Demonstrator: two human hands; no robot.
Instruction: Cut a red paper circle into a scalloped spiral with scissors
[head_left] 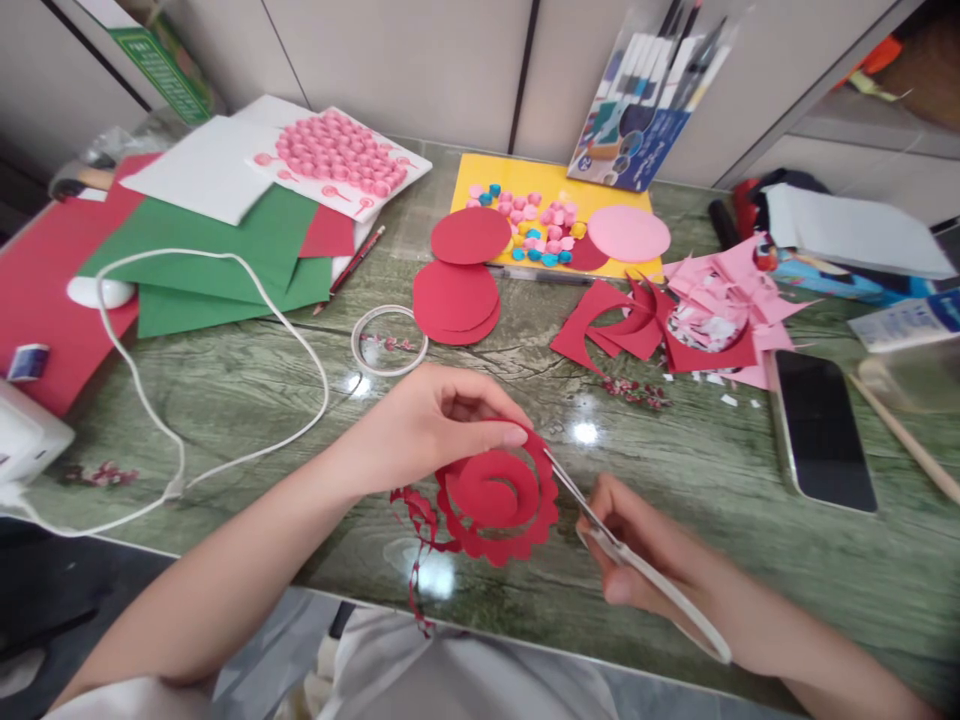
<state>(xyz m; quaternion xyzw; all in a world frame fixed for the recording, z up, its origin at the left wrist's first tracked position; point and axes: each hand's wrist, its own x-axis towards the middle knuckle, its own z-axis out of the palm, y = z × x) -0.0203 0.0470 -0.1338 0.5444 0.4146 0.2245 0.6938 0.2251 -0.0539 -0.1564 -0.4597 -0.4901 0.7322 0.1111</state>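
Note:
Between thumb and fingers, my left hand [442, 425] pinches the top of a red paper spiral [491, 490] with a scalloped outer edge. A thin strip of red paper trimmings [416, 520] dangles from the spiral's left side, down past the table edge. My right hand [637, 545] is closed around white-handled scissors [622, 550]. Their blades meet the spiral's upper right rim, close to my left thumb. Red paper circles [456, 300] lie on the table just beyond my left hand, beside a roll of tape [389, 340].
A yellow sheet [480, 175] carries pink, blue and yellow paper pieces. Red offcuts [607, 325] and pink scraps [757, 290] lie at right, near a phone [825, 430]. A white cable [247, 265] loops at left before green sheets [202, 245]. Pens in a pack [637, 110] lean at the back.

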